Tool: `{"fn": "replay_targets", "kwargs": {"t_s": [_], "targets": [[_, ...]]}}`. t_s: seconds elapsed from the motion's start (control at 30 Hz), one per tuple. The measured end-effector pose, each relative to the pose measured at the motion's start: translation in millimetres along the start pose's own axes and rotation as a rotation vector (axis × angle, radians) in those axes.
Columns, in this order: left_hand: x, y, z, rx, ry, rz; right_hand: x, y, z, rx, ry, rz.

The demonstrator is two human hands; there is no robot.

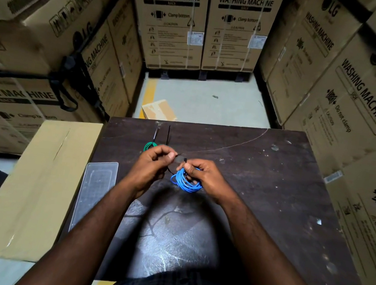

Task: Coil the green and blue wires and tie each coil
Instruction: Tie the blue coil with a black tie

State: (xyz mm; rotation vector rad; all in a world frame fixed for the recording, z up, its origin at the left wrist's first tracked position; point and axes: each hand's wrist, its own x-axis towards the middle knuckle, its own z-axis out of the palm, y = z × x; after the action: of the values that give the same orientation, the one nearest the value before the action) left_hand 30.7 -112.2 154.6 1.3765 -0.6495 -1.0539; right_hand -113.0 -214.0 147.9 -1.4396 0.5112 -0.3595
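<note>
A coil of blue wire (185, 182) hangs in my right hand (203, 177), whose fingers curl round it just above the dark table (260, 188). A black cable tie (180, 158) loops through the coil; its head sits by my right thumb. My left hand (152, 164) pinches the tie's tail between thumb and forefinger. Behind my left hand a green wire coil (149, 146) lies on the table, mostly hidden, with a black tie sticking out of it. A loose black cable tie (168, 134) lies just beyond.
A clear plastic tray (95, 189) lies on the table's left edge. A long cardboard box (36, 181) stands left of the table. Stacked washing-machine cartons (175, 19) wall in all sides. A small cardboard piece (159, 109) lies on the floor beyond the table.
</note>
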Motion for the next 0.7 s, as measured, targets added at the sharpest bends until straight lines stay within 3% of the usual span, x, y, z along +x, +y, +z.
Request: {"fn": "replay_targets", "kwargs": {"t_s": [0.33, 0.7], "targets": [[0.1, -0.6, 5.5, 0.156, 0.097, 0.044, -0.7, -7.6, 0.1, 0.034, -0.039, -0.014], [0.3, 3.3, 8.1, 0.215, 0.085, 0.12, -0.4, -8.9, 2.7, 0.064, -0.077, -0.036]]}}
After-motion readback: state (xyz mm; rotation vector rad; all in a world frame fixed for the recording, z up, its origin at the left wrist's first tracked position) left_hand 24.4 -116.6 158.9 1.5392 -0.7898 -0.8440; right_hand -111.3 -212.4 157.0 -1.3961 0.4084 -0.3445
